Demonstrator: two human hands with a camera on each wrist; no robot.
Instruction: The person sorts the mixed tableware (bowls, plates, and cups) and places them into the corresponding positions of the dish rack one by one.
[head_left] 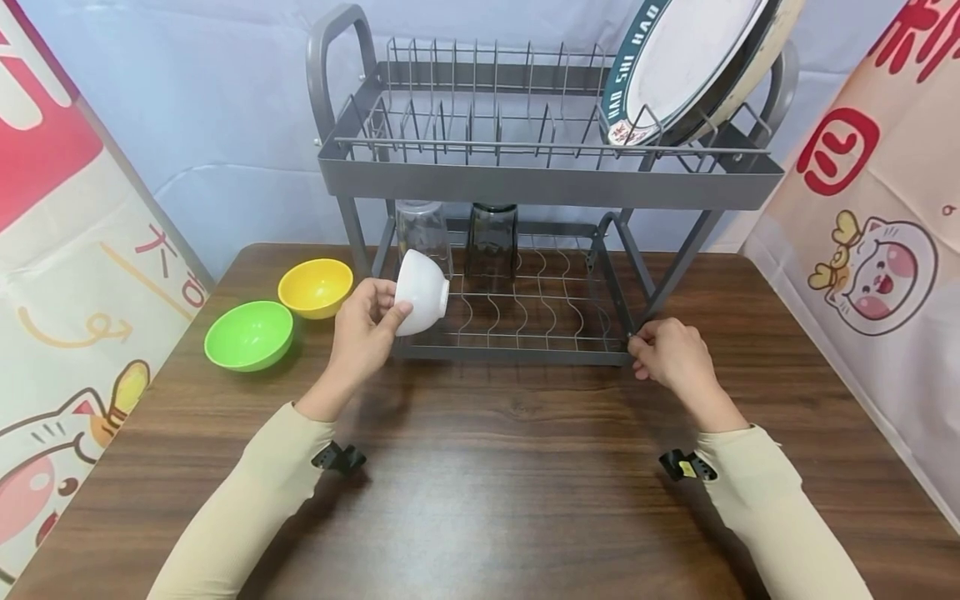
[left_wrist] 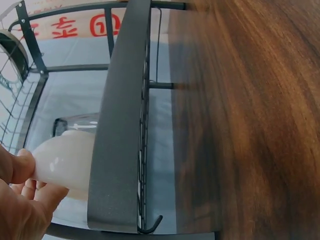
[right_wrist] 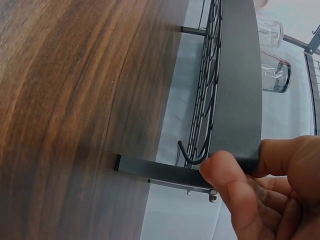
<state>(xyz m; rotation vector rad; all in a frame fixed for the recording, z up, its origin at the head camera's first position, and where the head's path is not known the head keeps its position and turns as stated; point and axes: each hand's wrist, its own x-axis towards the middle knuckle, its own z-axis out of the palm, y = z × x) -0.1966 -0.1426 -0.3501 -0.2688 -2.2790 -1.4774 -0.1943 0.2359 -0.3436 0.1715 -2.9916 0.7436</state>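
Observation:
My left hand [head_left: 366,323] pinches the rim of a white bowl [head_left: 422,296], tipped on its side with its foot toward the right. The bowl is at the front left of the lower tier of a grey dish rack [head_left: 517,357]. In the left wrist view, the white bowl [left_wrist: 65,157] shows behind the rack's front bar [left_wrist: 120,125]. My right hand [head_left: 671,358] grips the rack's lower front right corner, and in the right wrist view its thumb and fingers pinch the end of the front bar [right_wrist: 240,90]. A clear glass [head_left: 422,229] and a dark glass [head_left: 491,242] stand upside down behind the bowl.
A yellow bowl [head_left: 316,288] and a green bowl [head_left: 249,336] sit on the wooden table [head_left: 510,483], left of the rack. A large plate [head_left: 675,62] with a green rim leans in the upper tier at right. Printed cloths [head_left: 862,250] hang around the table.

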